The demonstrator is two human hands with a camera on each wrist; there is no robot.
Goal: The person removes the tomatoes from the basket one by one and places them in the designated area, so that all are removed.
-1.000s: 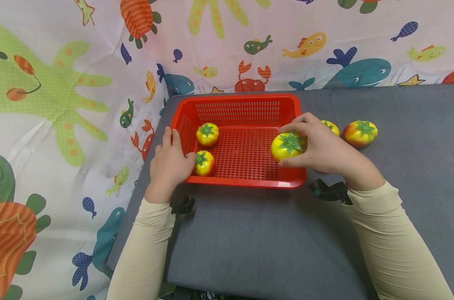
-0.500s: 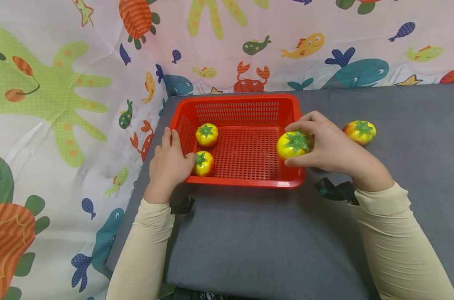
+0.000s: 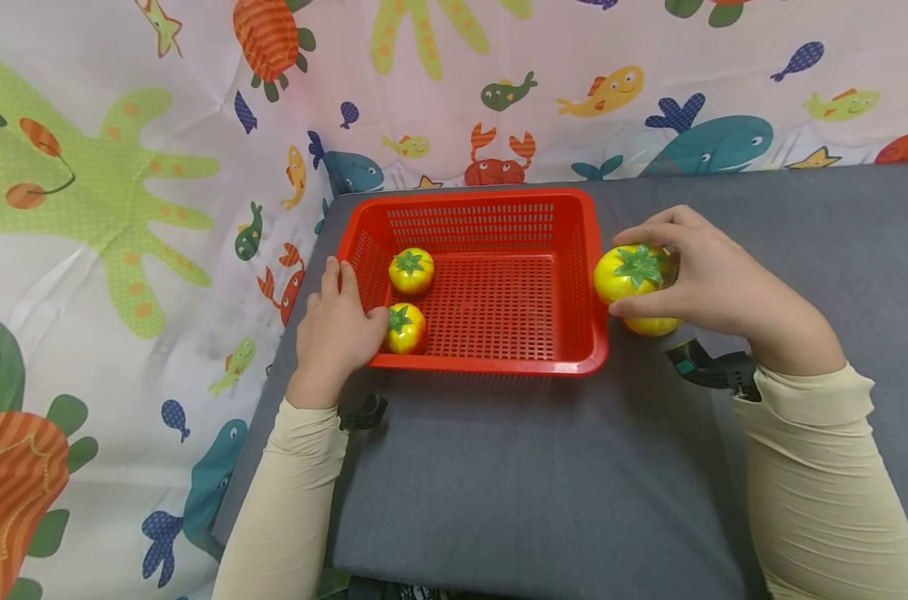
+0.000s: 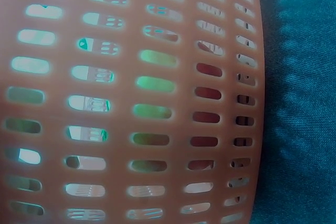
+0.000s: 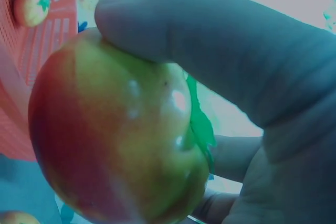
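Note:
My right hand (image 3: pixel 701 271) grips a glossy yellow-and-red toy tomato (image 3: pixel 624 275) with a green star-shaped leaf top, thumb on the near side and fingers on the far side. It is just right of the red slotted basket (image 3: pixel 491 364). Below it, partly covered, another toy tomato (image 3: pixel 652 327) shows. My left hand (image 3: pixel 337 329) rests on the basket's left rim, fingers pointing forward and thumb over the inside. Beside that thumb lies one toy tomato (image 3: pixel 407 332); a second toy tomato (image 3: pixel 411 271) sits behind it. The basket's slotted wall (image 4: pixel 115 145) fills most of the left wrist view.
The basket stands on a grey cloth-covered table (image 3: pixel 499 475), close to the back and left. A curtain (image 3: pixel 423 108) printed with sea animals hangs along both those sides. Each wrist wears a dark strap device (image 3: pixel 712 367).
My right hand has moved right with the toy tomato, from over the basket's right rim to beside it. The loose tomato farther right is now hidden from the head view. My left hand stays put.

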